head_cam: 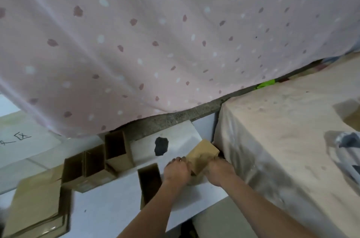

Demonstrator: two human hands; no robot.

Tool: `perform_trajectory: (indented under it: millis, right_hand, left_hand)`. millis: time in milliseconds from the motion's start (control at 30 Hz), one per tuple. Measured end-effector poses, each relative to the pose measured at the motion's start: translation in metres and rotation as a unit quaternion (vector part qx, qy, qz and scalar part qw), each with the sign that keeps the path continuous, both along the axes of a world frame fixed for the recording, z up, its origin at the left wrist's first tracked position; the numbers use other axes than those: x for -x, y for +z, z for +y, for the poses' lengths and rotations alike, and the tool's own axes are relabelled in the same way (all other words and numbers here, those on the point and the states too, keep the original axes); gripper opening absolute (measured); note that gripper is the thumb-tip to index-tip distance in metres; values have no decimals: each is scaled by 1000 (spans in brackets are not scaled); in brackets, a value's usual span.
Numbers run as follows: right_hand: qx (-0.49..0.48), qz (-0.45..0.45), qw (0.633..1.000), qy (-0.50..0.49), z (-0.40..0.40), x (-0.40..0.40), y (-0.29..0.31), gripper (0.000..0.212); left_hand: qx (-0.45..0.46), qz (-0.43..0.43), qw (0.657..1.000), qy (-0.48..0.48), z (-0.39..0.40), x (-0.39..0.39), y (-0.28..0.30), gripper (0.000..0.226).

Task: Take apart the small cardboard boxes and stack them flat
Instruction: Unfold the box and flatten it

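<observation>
A small brown cardboard box is held over the white floor sheet, close to the covered block on the right. My left hand grips its left side and my right hand grips its right side, fingers curled round it. Another open box stands just left of my left forearm. Three more open boxes stand in a row further left. A stack of flattened boxes lies at the lower left.
A pink spotted cloth hangs across the back. A block under dusty plastic sheeting fills the right side, with a grey object on it. A dark patch marks the white sheet. A paper with handwriting lies at far left.
</observation>
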State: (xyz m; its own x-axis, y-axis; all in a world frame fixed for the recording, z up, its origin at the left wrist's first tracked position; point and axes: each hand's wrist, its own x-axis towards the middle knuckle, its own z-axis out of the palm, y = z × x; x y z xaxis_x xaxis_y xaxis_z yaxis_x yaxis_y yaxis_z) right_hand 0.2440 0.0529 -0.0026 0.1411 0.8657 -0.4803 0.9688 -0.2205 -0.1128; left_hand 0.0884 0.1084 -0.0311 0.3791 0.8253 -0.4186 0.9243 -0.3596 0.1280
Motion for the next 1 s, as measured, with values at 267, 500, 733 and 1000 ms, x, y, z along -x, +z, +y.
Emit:
perform_trajectory:
  millis: [267, 500, 733, 1000]
  right_hand:
    - [15, -56, 988, 146, 59, 7, -16, 96]
    - [53, -159, 945, 281, 76, 11, -47, 113]
    - [25, -168, 937, 307, 83, 7, -64, 95]
    - [-46, -89, 958, 270, 101, -25, -46, 96]
  left_hand:
    - [53, -73, 993, 82, 27, 2, -46, 34]
    - [97, -141, 975, 142, 22, 3, -70, 34]
    - [74, -150, 976, 138, 18, 9, -71, 33]
    - [8, -156, 965, 210, 23, 20, -40, 22]
